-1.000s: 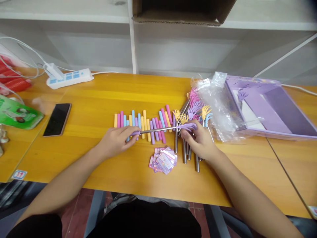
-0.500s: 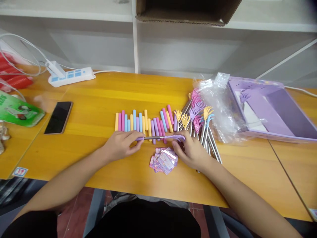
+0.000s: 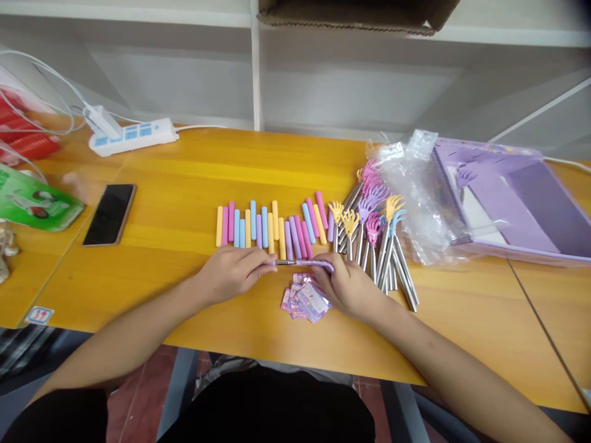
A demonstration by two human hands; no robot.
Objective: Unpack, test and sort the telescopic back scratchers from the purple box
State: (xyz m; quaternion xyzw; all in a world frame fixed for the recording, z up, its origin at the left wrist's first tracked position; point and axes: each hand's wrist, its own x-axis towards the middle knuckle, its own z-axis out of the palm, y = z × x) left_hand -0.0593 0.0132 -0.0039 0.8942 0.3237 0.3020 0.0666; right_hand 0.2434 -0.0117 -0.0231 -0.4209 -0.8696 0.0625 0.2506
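My left hand (image 3: 234, 271) pinches the purple handle end of a small telescopic back scratcher (image 3: 287, 263), most of that end hidden by the fingers. My right hand (image 3: 349, 284) is closed on its purple claw head. Only a short piece of metal rod shows between the two hands. Behind them lies a row of coloured foam tubes (image 3: 253, 220) in yellow, pink, blue and purple. A small heap of printed cards (image 3: 310, 300) rests just left of my right hand. Beyond that hand, several back scratchers (image 3: 373, 229) with bare metal rods lie in a pile.
Clear plastic bags (image 3: 413, 197) lean against an open purple box (image 3: 526, 203) at the right, with one claw head inside it. A phone (image 3: 109, 215), a power strip (image 3: 133, 136) and a green packet (image 3: 37, 198) are at the left. A cardboard box (image 3: 355, 15) sits on the shelf above.
My hands have come closer together, and less of the metal rod shows between the purple handle end and the claw head. The view has shifted slightly.
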